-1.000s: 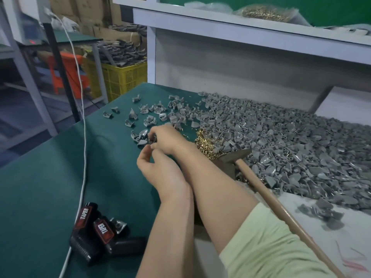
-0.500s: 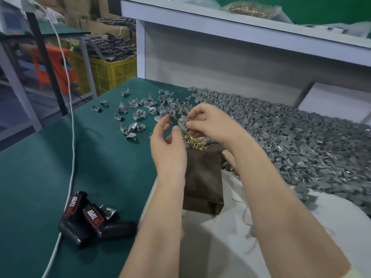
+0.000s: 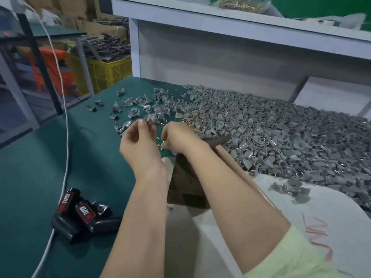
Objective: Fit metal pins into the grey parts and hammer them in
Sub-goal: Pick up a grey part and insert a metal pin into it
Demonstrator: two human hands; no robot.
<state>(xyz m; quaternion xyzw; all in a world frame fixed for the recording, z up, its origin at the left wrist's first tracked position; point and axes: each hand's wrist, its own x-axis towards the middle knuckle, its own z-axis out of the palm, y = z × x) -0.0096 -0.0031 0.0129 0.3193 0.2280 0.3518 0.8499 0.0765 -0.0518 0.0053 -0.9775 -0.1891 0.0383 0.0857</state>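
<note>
My left hand (image 3: 138,143) is raised over the green table (image 3: 40,167) and pinches a grey part (image 3: 151,117) at its fingertips. Just to its right, my right hand (image 3: 177,136) is curled downward, its fingertips pinching a small metal pin (image 3: 163,140) among a few loose ones on the table. More brass pins (image 3: 189,121) lie behind that hand. A hammer's head (image 3: 217,140) shows past my right wrist, its handle hidden under the forearm. A huge pile of grey parts (image 3: 281,137) fills the right side.
A dark block (image 3: 184,185) stands under my right forearm on a white cloth (image 3: 311,217). Scattered grey parts (image 3: 140,103) lie at the table's far left. A black tool (image 3: 80,213) and white cable (image 3: 65,121) lie front left. A white shelf (image 3: 220,19) rises behind.
The grey part has passed from my right hand into my left. My right hand has dropped to the loose pins on the table, and the hammer head is in view again.
</note>
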